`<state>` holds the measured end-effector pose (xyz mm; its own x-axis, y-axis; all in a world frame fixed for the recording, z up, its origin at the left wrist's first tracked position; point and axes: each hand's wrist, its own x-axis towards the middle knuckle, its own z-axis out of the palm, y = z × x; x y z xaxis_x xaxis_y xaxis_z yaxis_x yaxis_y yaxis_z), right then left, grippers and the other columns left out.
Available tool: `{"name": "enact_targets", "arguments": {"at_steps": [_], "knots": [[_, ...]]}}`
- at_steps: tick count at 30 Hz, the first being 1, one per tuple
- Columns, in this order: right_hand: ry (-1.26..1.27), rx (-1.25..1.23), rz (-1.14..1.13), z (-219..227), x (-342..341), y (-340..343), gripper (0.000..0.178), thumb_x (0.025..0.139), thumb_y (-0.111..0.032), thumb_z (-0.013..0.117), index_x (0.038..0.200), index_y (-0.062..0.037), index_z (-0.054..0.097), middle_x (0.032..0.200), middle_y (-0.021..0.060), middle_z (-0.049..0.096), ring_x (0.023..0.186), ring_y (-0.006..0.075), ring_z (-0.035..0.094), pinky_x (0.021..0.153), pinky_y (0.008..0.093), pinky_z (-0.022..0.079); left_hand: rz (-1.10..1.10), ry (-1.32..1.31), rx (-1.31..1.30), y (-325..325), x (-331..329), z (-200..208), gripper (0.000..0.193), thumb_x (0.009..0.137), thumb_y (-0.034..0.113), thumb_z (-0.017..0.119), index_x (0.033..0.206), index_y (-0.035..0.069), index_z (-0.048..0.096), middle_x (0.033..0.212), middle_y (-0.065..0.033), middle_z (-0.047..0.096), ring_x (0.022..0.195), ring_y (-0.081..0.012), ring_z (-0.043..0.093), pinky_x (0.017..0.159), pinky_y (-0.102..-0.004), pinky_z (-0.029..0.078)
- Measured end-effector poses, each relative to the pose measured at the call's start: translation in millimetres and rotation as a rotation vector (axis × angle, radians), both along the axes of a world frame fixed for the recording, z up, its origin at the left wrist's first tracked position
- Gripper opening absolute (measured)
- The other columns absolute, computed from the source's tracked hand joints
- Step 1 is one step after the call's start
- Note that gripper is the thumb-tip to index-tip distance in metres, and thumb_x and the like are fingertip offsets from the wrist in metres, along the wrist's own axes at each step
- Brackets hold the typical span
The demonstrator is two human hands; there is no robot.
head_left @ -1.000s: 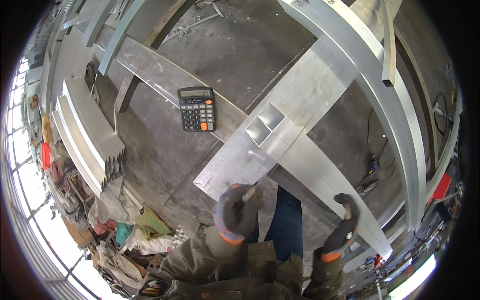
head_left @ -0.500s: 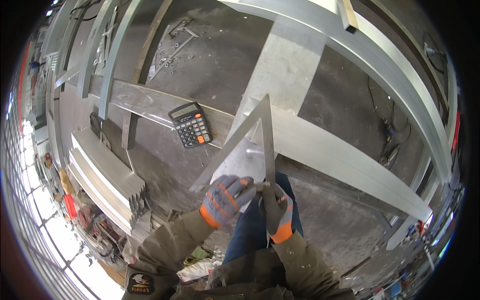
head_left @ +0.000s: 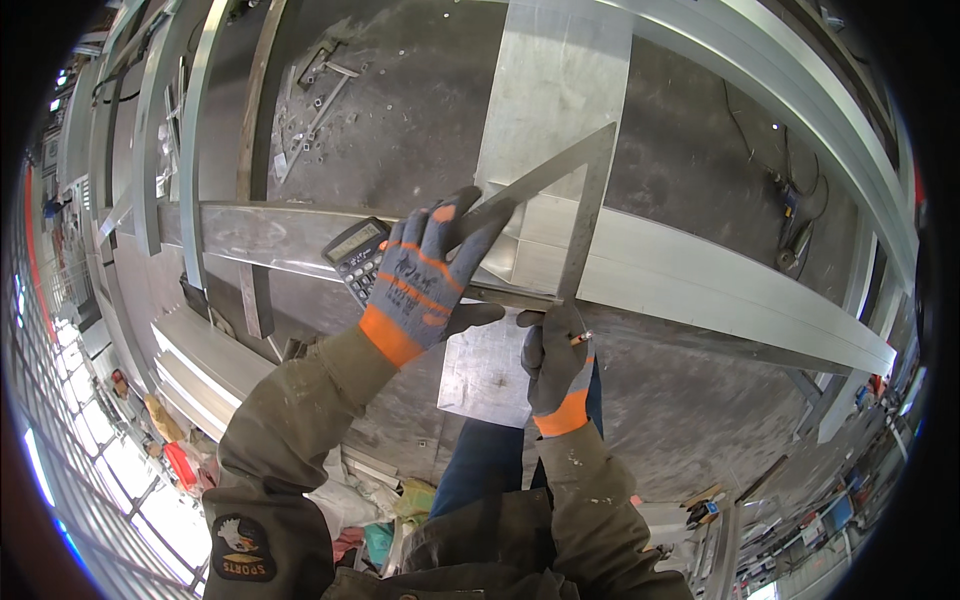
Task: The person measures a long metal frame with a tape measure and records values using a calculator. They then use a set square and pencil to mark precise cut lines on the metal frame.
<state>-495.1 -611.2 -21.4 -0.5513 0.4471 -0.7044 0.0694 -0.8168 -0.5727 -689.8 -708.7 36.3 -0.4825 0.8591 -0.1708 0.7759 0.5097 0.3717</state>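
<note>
The triangular square of flat grey metal (head_left: pixel 585 220) is laid over the left part of the long silver box-section metal profile (head_left: pixel 730 285), in front of the body. Its base is lined up along the profile's near edge, its straighter strip is carried across the width, and its far corner is extended past the far edge, above the wide flat metal bar (head_left: pixel 555 80). Whether it is raised slightly off the metal cannot be told.

From the right hand (head_left: pixel 560 360), in a grey and orange glove, the square is found directly ahead, the straighter strip pointed away with a slight lean to the right. The near right corner is met by this hand, the nearer of the two to it. The right grip is closed, with a slim, pale, pencil-like stick (head_left: pixel 582 339) held among the curled fingers; whether the corner is also pinched is hidden.

The sloping strip is covered at its left end by the left hand (head_left: pixel 425 265), gloved alike. The left grip is loosely opened, fingers spread and thumb held apart. A black desk calculator (head_left: pixel 356 255) is partly hidden behind that hand, on the long brownish-grey beam (head_left: pixel 275 232).
</note>
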Motion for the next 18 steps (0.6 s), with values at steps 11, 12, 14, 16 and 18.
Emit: {"name": "enact_targets", "arguments": {"at_steps": [11, 12, 14, 16, 18], "knots": [[-0.022, 0.009, 0.029, 0, 1, 3, 0.025, 0.112, -0.026, 0.060, 0.105, -0.0029, 0.066, 0.081, 0.0048, 0.071, 0.045, 0.0016, 0.036, 0.040, 0.0231, 0.026, -0.152, -0.188, -0.067, 34, -22, -7, 0.122, 0.072, 0.058, 0.090, 0.169, 0.020, 0.026, 0.159, -0.0270, 0.038, 0.133, -0.0475, 0.054, 0.108, -0.0518, 0.052], [-0.014, -0.004, 0.020, -1, 0, 2, 0.025, 0.112, -0.026, 0.060, 0.105, -0.0029, 0.066, 0.081, 0.0050, 0.071, 0.045, 0.0013, 0.037, 0.040, 0.0229, 0.026, -0.167, -0.180, -0.108, 35, -23, -6, 0.124, 0.073, 0.059, 0.089, 0.171, 0.022, 0.022, 0.160, -0.0275, 0.036, 0.131, -0.0473, 0.056, 0.105, -0.0519, 0.054], [-0.006, -0.012, 0.011, -2, -2, 1, 0.025, 0.111, -0.027, 0.060, 0.106, -0.0029, 0.065, 0.083, 0.0054, 0.072, 0.046, 0.0009, 0.038, 0.040, 0.0224, 0.026, -0.152, -0.216, -0.113, 37, -24, -6, 0.125, 0.072, 0.057, 0.091, 0.171, 0.022, 0.022, 0.159, -0.0295, 0.037, 0.129, -0.0487, 0.057, 0.105, -0.0523, 0.054], [-0.022, 0.004, 0.022, -3, -4, 1, 0.025, 0.111, -0.027, 0.061, 0.107, -0.0027, 0.065, 0.084, 0.0059, 0.072, 0.047, 0.0004, 0.040, 0.040, 0.0218, 0.027, -0.145, -0.238, -0.116, 39, -24, -7, 0.126, 0.071, 0.055, 0.092, 0.171, 0.022, 0.022, 0.158, -0.0310, 0.038, 0.129, -0.0499, 0.058, 0.104, -0.0527, 0.055], [-0.006, 0.017, 0.005, -2, -5, 1, 0.025, 0.111, -0.026, 0.061, 0.106, -0.0024, 0.064, 0.081, 0.0056, 0.071, 0.046, 0.0010, 0.038, 0.040, 0.0224, 0.027, -0.149, -0.230, -0.111, 39, -25, -8, 0.128, 0.070, 0.054, 0.093, 0.171, 0.022, 0.021, 0.157, -0.0319, 0.038, 0.129, -0.0510, 0.058, 0.104, -0.0532, 0.055]]}}
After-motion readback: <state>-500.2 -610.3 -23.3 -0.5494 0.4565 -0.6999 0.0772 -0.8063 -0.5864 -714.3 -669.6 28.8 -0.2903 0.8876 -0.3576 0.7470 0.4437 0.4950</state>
